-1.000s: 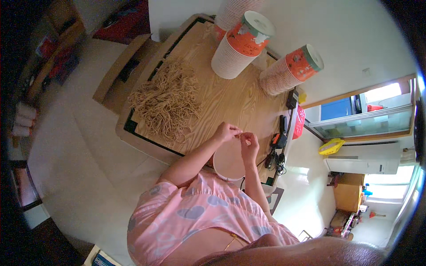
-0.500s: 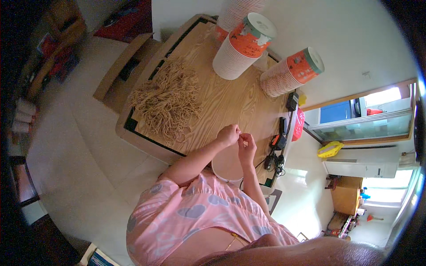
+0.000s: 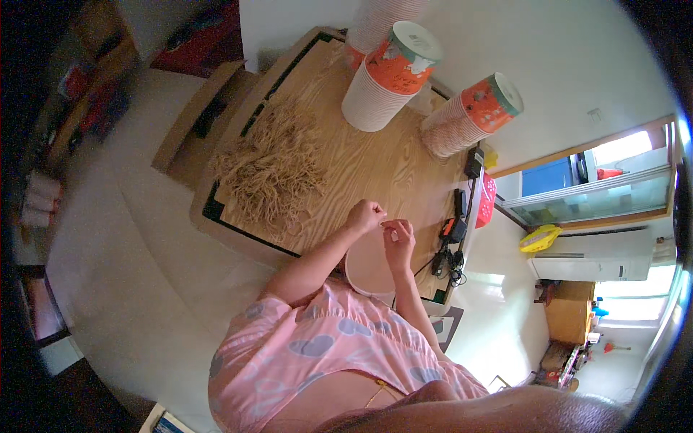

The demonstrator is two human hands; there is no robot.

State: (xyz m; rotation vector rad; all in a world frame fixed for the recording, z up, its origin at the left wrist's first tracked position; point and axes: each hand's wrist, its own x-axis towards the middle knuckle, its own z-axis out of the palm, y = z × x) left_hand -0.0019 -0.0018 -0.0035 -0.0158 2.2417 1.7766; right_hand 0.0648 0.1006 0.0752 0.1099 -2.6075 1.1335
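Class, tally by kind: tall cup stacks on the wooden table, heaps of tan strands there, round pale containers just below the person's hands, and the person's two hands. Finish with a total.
Tall cup stacks: 3
Heap of tan strands: 1
Round pale container: 1
Left hand and right hand: 2
Total: 7

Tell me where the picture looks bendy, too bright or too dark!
In the head view, straight edges bend toward the rim, the far-right window glares white, the floor shines, the corners fade to black, and detail between left hand and right hand is too small to tell.
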